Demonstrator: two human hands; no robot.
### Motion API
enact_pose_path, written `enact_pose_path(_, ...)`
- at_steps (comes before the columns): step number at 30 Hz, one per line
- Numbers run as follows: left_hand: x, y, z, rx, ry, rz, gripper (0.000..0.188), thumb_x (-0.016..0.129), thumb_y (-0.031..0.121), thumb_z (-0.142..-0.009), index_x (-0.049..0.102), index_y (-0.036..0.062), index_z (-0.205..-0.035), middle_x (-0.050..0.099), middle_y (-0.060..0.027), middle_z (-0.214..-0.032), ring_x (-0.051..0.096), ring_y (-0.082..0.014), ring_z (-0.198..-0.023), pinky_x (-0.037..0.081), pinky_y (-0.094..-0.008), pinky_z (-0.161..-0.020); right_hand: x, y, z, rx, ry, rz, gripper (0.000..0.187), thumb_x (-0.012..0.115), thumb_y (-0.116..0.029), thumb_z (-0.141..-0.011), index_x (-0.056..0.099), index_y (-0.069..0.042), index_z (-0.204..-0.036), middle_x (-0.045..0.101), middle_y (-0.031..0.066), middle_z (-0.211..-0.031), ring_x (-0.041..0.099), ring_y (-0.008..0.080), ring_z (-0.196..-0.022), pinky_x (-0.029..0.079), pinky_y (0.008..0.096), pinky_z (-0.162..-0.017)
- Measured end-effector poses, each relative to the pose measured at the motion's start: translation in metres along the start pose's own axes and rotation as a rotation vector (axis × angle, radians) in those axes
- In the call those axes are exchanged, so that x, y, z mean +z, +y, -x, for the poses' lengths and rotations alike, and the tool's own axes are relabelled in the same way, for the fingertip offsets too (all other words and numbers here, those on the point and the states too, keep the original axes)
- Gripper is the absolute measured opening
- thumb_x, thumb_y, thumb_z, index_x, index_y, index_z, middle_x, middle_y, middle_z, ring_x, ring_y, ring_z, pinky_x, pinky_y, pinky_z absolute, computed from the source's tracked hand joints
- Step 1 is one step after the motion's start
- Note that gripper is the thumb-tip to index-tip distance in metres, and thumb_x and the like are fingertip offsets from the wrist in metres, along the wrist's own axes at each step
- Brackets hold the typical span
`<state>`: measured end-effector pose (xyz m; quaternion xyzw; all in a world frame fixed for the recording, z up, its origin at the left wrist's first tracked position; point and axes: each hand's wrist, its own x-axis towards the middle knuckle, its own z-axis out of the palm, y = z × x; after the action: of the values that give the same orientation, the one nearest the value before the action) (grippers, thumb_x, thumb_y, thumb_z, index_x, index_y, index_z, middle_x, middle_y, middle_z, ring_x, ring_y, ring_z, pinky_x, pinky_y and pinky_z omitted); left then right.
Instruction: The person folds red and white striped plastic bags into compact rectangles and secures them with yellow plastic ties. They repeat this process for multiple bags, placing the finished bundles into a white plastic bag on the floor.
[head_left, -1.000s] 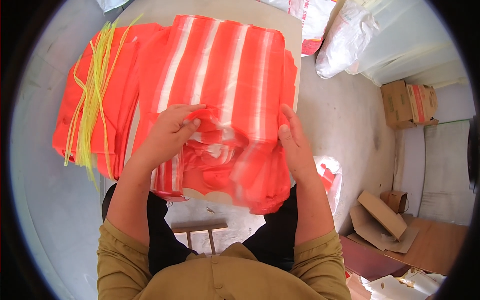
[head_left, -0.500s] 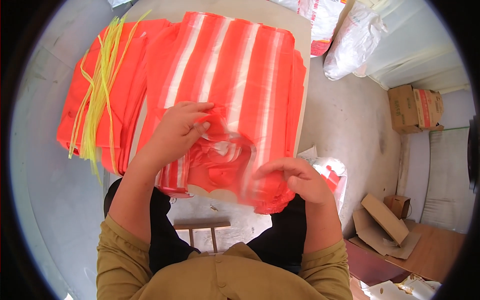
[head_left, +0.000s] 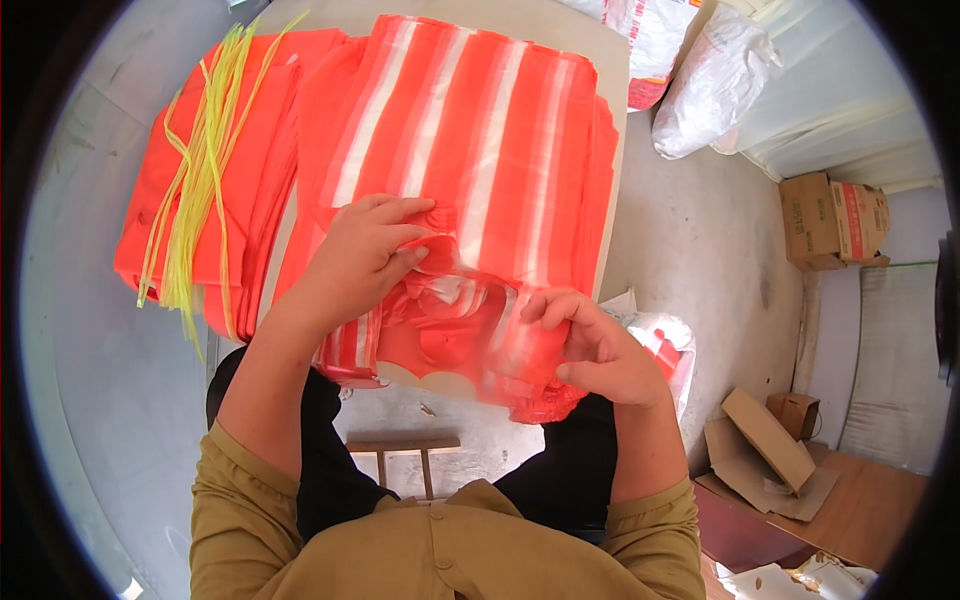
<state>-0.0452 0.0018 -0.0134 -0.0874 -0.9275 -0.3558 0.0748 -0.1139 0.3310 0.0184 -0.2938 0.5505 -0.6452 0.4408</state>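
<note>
A thick stack of red-and-white striped plastic bags (head_left: 490,150) lies in front of me, with handle-like cutouts along its near edge. My left hand (head_left: 365,255) rests on the near left part of the stack, thumb and fingers closed on a crumpled fold of the top bag. Beside the near right corner, my right hand (head_left: 605,355) hovers with bent fingers and the thumb apart, holding nothing I can see. Between the hands the plastic is bunched and slightly blurred.
Left of the stack, folded red plastic bags (head_left: 265,180) carry a bundle of yellow strips (head_left: 205,190). Both lie on a pale table (head_left: 570,30). White sacks (head_left: 715,85) stand beyond it at the far right. Cardboard boxes (head_left: 825,220) and a wooden surface (head_left: 870,500) are farther right.
My right hand has lifted slightly off the near right plastic and its fingers have curled more. The left hand keeps its pinch in nearly the same place.
</note>
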Motion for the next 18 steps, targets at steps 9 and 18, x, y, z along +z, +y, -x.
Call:
enact_pose_path(9, 0.000, 0.002, 0.001, 0.009, 0.008, -0.022, 0.017, 0.070, 0.005, -0.094, 0.074, 0.0008, -0.110, 0.065, -0.0141, -0.144, 0.057, -0.0379, -0.130, 0.046, -0.0478, -0.109, 0.013, 0.009, -0.007, -0.105, 0.196, -0.083, 0.062, 0.044, 0.020, -0.075, 0.055, -0.010, -0.128, 0.042, 0.0112, -0.155, 0.038, 0.0218, -0.150, 0.047, 0.0222, -0.082)
enact_pose_path(18, 0.000, 0.000, 0.002, -0.001, -0.018, -0.019, 0.020, 0.070, 0.005, -0.094, 0.074, 0.0018, -0.114, 0.064, -0.0137, -0.145, 0.056, -0.0369, -0.131, 0.043, -0.0474, -0.112, 0.014, -0.002, -0.010, -0.050, 0.072, 0.212, 0.058, 0.041, 0.021, -0.075, 0.055, -0.006, -0.125, 0.047, 0.0123, -0.153, 0.051, 0.0235, -0.139, 0.049, 0.0341, -0.105)
